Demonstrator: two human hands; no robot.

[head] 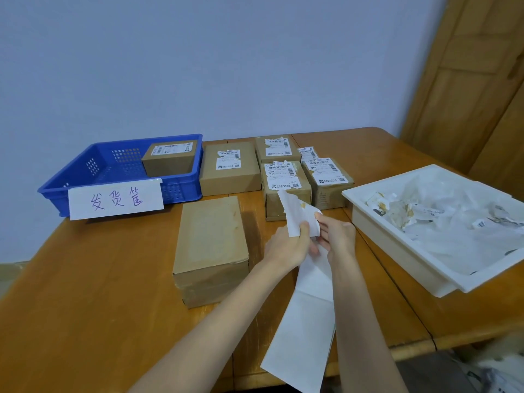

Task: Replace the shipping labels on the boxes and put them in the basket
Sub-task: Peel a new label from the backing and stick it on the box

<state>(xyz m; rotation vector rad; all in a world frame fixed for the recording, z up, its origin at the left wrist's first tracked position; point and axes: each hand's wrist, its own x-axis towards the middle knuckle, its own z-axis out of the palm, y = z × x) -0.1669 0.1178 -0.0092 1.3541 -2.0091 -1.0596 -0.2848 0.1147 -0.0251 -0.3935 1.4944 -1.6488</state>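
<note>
Wooden tabletop [85, 279], orange-brown, carrying all items listed.

Blue perforated plastic basket [85, 177], far left, with a white handwritten paper sign [116, 198] on its near wall. Inside, at the right end: one brown cardboard box with an intact white label [170, 160].

Bare brown cardboard box [211, 248], no label on top, lying near the centre, just left of the hands.

Four or five brown cardboard boxes with torn white shipping labels [286, 177], grouped behind the hands, right of the basket; the rear right one is mostly hidden.

White rectangular plastic tray [397, 245], at right, holding crumpled label scraps and backing paper [425, 214].

Left hand [289, 245]: grip closed, fingers pinching a white label sheet [297, 214] that stands up above the hands.

Right hand [338, 236]: fingers curled on the same sheet's right edge, close against the left hand.

Long white strip of label backing [303, 336], hanging from the hands towards the near tabletop edge.
</note>
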